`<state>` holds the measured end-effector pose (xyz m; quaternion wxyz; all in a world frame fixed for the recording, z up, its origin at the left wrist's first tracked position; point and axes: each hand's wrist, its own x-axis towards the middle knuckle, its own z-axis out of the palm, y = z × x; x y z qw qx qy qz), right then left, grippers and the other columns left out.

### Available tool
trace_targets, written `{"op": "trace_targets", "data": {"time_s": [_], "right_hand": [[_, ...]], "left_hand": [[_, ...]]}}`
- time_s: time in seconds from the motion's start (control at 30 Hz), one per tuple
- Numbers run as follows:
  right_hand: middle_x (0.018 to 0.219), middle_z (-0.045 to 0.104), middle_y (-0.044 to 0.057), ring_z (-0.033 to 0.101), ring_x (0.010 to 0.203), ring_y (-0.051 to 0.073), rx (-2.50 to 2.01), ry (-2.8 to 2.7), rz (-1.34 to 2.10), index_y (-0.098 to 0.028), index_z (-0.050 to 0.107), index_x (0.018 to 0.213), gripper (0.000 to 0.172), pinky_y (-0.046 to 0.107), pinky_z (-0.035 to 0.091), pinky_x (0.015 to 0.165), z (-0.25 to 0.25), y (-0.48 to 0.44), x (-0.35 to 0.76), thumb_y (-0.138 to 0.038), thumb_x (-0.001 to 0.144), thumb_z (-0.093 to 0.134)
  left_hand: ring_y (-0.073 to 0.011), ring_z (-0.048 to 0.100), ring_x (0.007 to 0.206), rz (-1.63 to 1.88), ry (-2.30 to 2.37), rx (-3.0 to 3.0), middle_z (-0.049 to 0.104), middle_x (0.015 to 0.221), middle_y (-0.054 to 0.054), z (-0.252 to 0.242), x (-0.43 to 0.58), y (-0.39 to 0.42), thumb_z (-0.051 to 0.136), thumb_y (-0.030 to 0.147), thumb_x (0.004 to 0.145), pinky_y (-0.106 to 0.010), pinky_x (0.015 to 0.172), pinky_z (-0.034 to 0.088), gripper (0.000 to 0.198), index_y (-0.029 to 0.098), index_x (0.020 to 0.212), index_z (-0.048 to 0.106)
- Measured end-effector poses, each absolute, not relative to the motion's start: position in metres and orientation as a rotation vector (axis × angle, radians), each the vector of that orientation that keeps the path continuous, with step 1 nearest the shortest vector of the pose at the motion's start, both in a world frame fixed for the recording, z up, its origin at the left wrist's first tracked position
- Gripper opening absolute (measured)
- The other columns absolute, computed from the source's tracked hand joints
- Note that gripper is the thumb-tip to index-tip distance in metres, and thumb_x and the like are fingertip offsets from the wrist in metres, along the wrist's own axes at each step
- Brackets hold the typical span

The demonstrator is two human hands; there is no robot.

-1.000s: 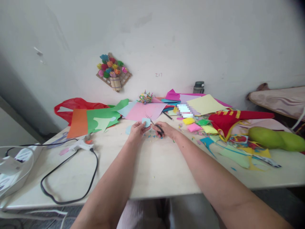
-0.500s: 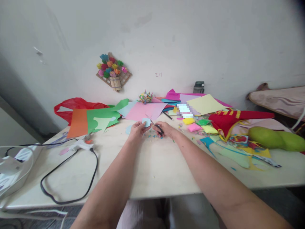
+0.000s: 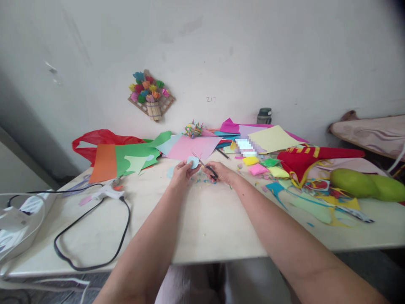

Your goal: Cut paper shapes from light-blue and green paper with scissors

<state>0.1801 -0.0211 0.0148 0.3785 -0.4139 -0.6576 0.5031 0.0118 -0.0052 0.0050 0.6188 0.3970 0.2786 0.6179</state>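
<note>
My left hand (image 3: 182, 172) pinches a small pale blue paper piece (image 3: 193, 162) over the middle of the table. My right hand (image 3: 221, 172) grips black-handled scissors (image 3: 205, 166), whose blades point up and left into the blue piece. Tiny coloured paper scraps (image 3: 202, 181) lie on the table under both hands.
Coloured paper sheets, among them a pink sheet (image 3: 193, 147), a green sheet (image 3: 136, 157) and an orange sheet (image 3: 103, 163), lie behind. A glue gun (image 3: 106, 193) with black cord (image 3: 91, 236) is at left. Red fabric (image 3: 303, 162), a green gourd-like object (image 3: 363, 184) and cut paper crowd the right.
The blue piece and my left hand have shifted very slightly; the scissors stay at its edge. Otherwise nothing has moved.
</note>
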Motion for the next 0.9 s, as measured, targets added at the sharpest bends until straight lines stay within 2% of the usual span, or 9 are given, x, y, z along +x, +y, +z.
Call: {"op": "trace_targets", "data": {"time_s": [0.47, 0.67, 0.9], "right_hand": [[0.046, 0.046, -0.007, 0.041, 0.034, 0.006, -1.039, -1.665, 1.321, -0.016, 0.050, 0.073, 0.025, 0.017, 0.032, 0.035, 0.0163, -0.0222, 0.1790, -0.038, 0.069, 0.063], [0.044, 0.045, -0.007, 0.038, 0.033, 0.005, -1.067, -1.648, 1.325, -0.016, 0.050, 0.070, 0.023, 0.017, 0.032, 0.034, 0.0157, -0.0192, 0.1782, -0.033, 0.067, 0.064], [0.043, 0.045, -0.007, 0.038, 0.032, 0.005, -1.064, -1.638, 1.303, -0.015, 0.051, 0.070, 0.022, 0.017, 0.031, 0.033, 0.0124, -0.0156, 0.1767, -0.031, 0.066, 0.066]], "left_hand": [[-0.0212, 0.066, 0.080, 1.425, 0.678, 0.892, 0.068, 0.074, -0.007, 0.0087, 0.0126, -0.0082, 0.066, 0.014, 0.067, -0.035, 0.078, 0.054, 0.013, 0.012, 0.075, 0.056], [-0.0224, 0.067, 0.078, 1.437, 0.687, 0.892, 0.068, 0.073, -0.007, 0.0081, 0.0120, -0.0078, 0.069, 0.016, 0.065, -0.035, 0.076, 0.053, 0.019, 0.012, 0.078, 0.056], [-0.0181, 0.066, 0.066, 1.442, 0.761, 0.926, 0.068, 0.072, -0.007, 0.0095, 0.0117, -0.0091, 0.071, 0.020, 0.064, -0.028, 0.063, 0.053, 0.024, 0.013, 0.080, 0.054]]}}
